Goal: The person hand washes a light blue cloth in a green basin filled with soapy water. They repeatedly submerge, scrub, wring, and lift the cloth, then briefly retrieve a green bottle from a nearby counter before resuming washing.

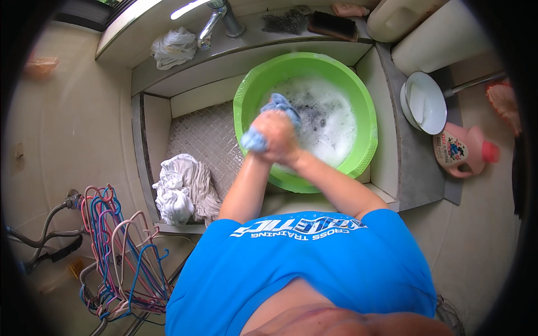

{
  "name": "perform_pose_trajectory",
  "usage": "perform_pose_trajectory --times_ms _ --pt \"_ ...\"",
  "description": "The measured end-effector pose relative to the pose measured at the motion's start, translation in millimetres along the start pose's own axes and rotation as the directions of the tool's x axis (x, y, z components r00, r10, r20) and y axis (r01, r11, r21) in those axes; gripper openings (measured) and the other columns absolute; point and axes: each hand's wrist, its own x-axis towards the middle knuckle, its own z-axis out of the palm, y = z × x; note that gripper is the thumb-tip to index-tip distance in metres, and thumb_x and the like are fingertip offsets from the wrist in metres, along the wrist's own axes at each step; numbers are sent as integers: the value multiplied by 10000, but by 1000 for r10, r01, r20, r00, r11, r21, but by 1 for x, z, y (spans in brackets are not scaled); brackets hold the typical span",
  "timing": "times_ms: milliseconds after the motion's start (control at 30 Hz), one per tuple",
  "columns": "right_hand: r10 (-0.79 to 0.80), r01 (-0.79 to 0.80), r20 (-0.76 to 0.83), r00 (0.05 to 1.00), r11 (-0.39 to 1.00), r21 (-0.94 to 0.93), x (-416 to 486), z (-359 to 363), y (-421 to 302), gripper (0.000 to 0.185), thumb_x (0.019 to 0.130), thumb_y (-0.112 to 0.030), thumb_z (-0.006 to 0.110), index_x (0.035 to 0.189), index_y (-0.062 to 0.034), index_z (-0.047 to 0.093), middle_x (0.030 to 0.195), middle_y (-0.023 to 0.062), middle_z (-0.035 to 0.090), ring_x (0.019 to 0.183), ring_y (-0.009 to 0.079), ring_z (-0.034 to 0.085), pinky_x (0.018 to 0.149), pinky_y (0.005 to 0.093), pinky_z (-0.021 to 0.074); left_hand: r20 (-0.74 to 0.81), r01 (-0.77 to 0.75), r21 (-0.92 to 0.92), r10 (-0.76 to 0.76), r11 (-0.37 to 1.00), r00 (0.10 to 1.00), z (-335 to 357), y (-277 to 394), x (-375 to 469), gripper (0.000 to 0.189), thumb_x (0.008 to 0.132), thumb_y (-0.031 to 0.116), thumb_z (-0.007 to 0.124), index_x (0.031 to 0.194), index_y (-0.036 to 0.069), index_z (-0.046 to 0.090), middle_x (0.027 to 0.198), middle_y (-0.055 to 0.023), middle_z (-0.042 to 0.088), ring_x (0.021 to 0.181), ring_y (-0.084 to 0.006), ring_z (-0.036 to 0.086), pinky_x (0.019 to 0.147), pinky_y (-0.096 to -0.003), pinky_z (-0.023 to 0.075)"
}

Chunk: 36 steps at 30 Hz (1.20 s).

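Both my hands are pressed together over the left side of a green plastic basin [365, 138], gripping a light blue cloth [280, 103]. The wet cloth is bunched up, with one end showing above the hands and another at their lower left. My left hand [265, 122] and my right hand [283, 136] overlap and are blurred, so individual fingers are hard to tell apart. White suds [336, 122] cover much of the cloudy water in the basin.
The basin stands in a tiled sink [201, 130] beside bunched white and beige laundry [180, 185]. A faucet [214, 25], a white cloth bundle [174, 47] and a scrub brush [332, 26] line the back ledge. At right are a white bowl [433, 105] and pink detergent bottle [466, 149]; hangers [122, 252] hang lower left.
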Motion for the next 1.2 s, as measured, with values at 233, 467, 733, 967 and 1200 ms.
perform_pose_trajectory --times_ms 233,467,733,967,1200 --pt "757 -615 183 628 626 -481 -6 -32 133 411 744 -390 622 928 -30 544 998 190 575 845 331 573 692 394 460 -134 175 601 -117 780 984 -12 28 12 509 882 404 474 1189 0 426 1144 -138 534 1029 -237 538 885 -371 435" --pt "530 -415 400 747 843 -342 -42 -25 151 428 766 -109 546 1184 -69 465 1123 217 518 1009 359 513 829 410 433 -455 345 684 5 643 891 -33 34 31 508 900 188 449 1347 83 231 1276 -114 402 1059 -240 505 873 -409 447" --pt "665 -432 287 689 695 -574 -37 -11 115 154 763 -142 565 884 -46 572 863 168 587 867 358 538 711 428 439 -563 417 749 163 516 810 -41 27 18 615 836 278 553 1343 69 274 1325 -136 350 1196 -237 358 917 -358 347" --pt "39 -34 35 999 988 -147 -16 -32 1 90 661 -152 658 707 -90 613 818 65 561 843 278 508 775 406 395 -265 329 309 -251 892 931 -47 22 16 433 889 434 442 1121 69 457 1027 -87 538 917 -205 543 794 -355 450" --pt "36 -37 5 999 995 88 -3 12 5 89 758 -179 583 765 -97 615 716 124 577 680 271 581 621 384 455 149 -185 865 113 466 982 -33 15 -2 294 868 334 528 973 60 511 881 -42 528 726 -140 512 684 -296 470"
